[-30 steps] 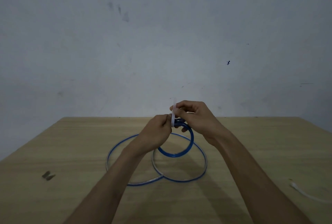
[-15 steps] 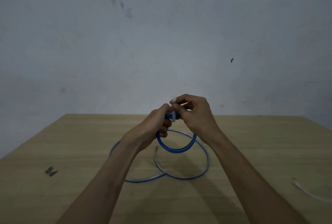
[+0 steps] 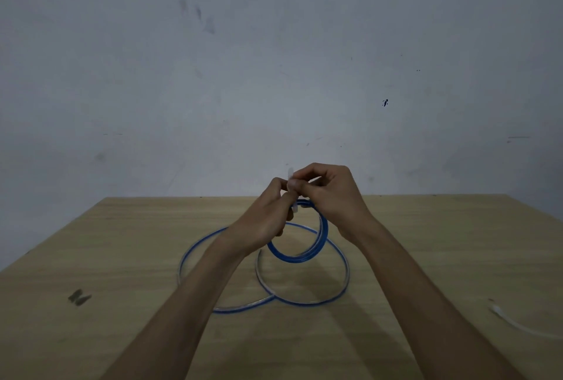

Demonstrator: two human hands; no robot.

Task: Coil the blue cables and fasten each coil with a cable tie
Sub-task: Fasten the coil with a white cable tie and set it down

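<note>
From the head camera, my hands meet just above the centre of the frame, lifted off the table [image 3: 457,242] in front of the bare wall [image 3: 274,59].

My left hand [image 3: 265,221] is curled round the top of the small blue coil [image 3: 300,256], which hangs below my knuckles, tilted and clear of the wood. My right hand [image 3: 332,193] pinches the white tie [image 3: 291,173] between thumb and fingertips. One end of the tie pokes up above my fingers and a short piece shows lower down against the coil. My fingers hide whether the tail has gone through the head.

Below the coil, two wide blue loops [image 3: 345,273] lie flat on the table and cross at the lower middle. I cannot tell whether they run on from the coil or belong to another cable. A spare tie [image 3: 515,323] lies at the right edge, well apart from my hands, and a dark mark [image 3: 79,297] sits at lower left.

I judge this to be the fastening step on the first coil. The next move calls for a steady left hand, so the turns stay bunched, while my right feeds or draws the tail and cinches the tie snug. The wide loops are not yet coiled.
</note>
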